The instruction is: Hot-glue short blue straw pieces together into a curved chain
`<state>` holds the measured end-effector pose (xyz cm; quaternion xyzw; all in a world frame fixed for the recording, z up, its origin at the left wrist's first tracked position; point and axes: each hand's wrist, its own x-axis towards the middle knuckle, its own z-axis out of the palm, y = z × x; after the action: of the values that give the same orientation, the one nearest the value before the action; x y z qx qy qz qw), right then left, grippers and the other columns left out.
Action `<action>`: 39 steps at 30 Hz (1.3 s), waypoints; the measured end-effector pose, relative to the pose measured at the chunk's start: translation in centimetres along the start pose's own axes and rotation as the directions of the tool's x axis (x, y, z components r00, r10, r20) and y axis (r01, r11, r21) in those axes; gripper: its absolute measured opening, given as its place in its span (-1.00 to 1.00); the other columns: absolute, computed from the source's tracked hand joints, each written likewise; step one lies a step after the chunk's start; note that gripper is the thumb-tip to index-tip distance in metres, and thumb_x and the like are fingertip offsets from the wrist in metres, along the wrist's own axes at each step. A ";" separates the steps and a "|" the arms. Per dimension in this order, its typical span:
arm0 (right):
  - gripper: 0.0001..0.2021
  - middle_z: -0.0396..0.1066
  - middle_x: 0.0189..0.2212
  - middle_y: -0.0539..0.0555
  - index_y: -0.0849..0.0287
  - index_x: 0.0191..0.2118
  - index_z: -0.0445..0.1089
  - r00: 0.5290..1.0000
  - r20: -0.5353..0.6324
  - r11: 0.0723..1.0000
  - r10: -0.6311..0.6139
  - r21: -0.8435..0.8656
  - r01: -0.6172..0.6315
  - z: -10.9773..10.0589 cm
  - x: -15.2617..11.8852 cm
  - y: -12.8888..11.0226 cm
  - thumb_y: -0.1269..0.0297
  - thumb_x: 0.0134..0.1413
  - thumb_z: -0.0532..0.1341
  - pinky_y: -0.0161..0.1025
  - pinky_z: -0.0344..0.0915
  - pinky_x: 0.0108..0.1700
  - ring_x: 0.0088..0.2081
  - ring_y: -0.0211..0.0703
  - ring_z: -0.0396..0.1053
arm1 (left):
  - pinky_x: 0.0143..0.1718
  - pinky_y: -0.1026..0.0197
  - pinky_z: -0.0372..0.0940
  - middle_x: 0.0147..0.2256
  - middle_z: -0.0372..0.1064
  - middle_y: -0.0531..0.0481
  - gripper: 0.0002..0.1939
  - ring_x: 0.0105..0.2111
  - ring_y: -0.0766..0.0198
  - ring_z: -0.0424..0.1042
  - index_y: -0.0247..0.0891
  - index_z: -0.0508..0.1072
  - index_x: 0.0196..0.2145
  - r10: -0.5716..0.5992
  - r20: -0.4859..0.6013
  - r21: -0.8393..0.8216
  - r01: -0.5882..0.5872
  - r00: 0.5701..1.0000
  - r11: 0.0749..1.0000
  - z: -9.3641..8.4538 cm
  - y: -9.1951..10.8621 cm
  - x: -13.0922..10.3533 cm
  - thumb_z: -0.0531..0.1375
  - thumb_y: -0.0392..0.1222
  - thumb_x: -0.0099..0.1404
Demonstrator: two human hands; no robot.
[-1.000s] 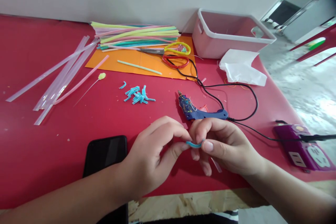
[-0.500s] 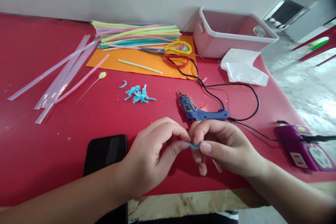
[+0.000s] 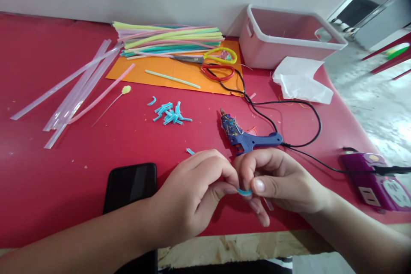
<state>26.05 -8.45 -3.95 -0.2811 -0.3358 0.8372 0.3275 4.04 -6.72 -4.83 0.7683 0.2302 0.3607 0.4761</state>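
Between my two hands is a short curved piece of blue pipe cleaner. My left hand pinches its left end between thumb and finger. The thumb and forefinger of my right hand close on the other end, while its lower fingers hang loosely beneath. Just beyond the right hand lies a blue hot glue gun, its nozzle pointing away. A small pile of cut blue pipe cleaner pieces rests farther off to the left, and one more blue piece shows beside my left knuckles.
A black phone lies left of my left hand. Farther back are glue sticks, bundled pipe cleaners, scissors on orange card, a pink bin and white paper. The gun's cord runs near a purple power strip.
Both hands have moved slightly right and down, still pinching the blue pipe cleaner piece. A blue piece beside the left hand is now visible. The view has shifted a little.
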 end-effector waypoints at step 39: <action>-0.61 0.49 -0.04 0.25 0.11 0.04 0.40 0.834 -0.093 -0.340 -0.544 -0.884 -0.321 -5.3 -0.6 -1.9 0.41 0.06 0.16 0.18 0.43 0.00 -0.02 0.23 0.49 | -0.55 0.41 0.10 -0.52 0.21 0.15 -0.87 -0.55 0.44 0.15 -0.20 0.45 -0.28 -0.568 -0.231 -0.413 0.450 0.790 0.792 -0.2 0.8 0.9 0.25 -0.12 0.40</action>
<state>30.75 -5.88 -5.67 -0.5951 -0.7935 0.0426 0.1200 4.50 -6.36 -3.73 0.5078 0.4459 0.3786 0.6324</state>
